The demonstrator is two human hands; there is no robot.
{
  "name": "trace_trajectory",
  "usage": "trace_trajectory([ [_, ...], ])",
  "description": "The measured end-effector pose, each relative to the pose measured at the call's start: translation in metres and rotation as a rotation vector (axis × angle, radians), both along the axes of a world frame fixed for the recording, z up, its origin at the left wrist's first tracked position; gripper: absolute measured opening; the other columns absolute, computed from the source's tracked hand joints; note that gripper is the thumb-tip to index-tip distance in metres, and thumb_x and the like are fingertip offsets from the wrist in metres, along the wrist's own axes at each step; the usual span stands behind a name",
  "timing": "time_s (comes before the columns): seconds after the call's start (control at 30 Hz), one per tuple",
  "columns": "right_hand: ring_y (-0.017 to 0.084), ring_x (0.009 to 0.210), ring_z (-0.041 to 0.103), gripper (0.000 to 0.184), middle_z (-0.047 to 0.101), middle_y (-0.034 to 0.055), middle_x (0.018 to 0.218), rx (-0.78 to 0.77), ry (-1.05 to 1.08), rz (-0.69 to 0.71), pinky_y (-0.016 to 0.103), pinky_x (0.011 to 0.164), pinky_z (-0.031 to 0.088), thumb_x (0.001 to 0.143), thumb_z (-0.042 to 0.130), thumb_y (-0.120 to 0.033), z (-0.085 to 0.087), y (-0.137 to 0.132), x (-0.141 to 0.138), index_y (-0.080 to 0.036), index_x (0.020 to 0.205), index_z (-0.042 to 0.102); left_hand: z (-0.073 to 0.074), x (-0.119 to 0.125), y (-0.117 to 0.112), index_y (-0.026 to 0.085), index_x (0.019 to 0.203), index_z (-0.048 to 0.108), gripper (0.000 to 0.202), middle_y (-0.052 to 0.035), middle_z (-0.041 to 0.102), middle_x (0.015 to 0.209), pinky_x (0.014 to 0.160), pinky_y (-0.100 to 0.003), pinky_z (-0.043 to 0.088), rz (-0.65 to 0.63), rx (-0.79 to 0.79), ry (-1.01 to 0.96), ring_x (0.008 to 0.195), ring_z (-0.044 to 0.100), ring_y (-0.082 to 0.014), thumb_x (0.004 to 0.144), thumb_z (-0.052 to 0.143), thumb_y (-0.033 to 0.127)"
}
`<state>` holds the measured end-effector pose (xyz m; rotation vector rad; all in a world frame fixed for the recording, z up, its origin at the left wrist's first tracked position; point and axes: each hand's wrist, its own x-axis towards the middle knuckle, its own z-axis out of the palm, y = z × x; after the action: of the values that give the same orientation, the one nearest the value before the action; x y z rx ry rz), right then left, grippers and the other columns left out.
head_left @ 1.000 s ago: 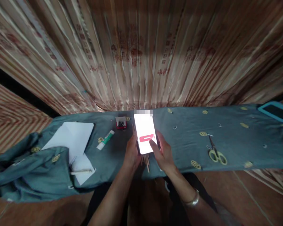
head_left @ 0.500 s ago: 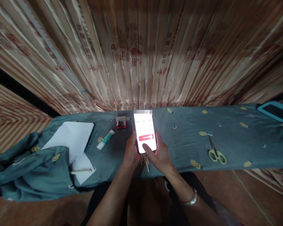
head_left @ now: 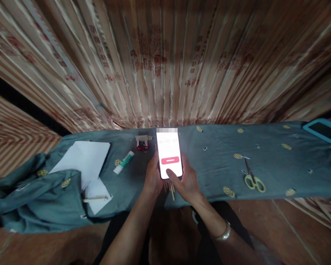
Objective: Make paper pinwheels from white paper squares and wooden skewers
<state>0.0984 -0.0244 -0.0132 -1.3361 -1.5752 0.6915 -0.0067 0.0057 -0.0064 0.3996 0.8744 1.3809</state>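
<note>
A smartphone (head_left: 168, 149) with a bright white screen is held upright over the table's middle. Its screen shows a timer readout and a red button. My left hand (head_left: 153, 176) is closed around the phone's left edge. My right hand (head_left: 188, 181) grips the right edge, its thumb resting over the lower part of the screen. The fingers behind the phone are hidden. Below the phone, several thin wooden sticks (head_left: 172, 191) lie on the cloth, partly covered by the phone and hands.
On the green tablecloth (head_left: 209, 169), a glue stick (head_left: 124, 162) and an open red box of small dark pieces (head_left: 142, 142) lie left. White paper sheets (head_left: 91, 158) sit farther left. Scissors (head_left: 253, 180) with green handles and a blue-framed tablet (head_left: 324, 130) are on the right. A curtain (head_left: 160, 92) hangs behind.
The timer readout on the phone screen has advanced slightly, and the red button looks sharper. Both hands keep their hold on the phone, almost unmoved.
</note>
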Motion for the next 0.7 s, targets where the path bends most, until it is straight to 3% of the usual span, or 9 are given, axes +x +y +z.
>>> trace_trajectory([
  [0.7,0.029,0.106,0.068,0.062,0.067,0.013,0.123,-0.024,0.025,0.001,0.041,0.087,0.057,0.083,0.061,-0.037,0.0012,-0.0014,-0.0015,-0.017,0.138,0.042,0.0004,-0.0011,0.0012,0.017,0.095,0.073,0.038,-0.0082,0.076,0.101,0.095,-0.041,0.052,-0.004,-0.003,0.024,0.111,0.066,-0.0313,0.073,0.072,0.048],
])
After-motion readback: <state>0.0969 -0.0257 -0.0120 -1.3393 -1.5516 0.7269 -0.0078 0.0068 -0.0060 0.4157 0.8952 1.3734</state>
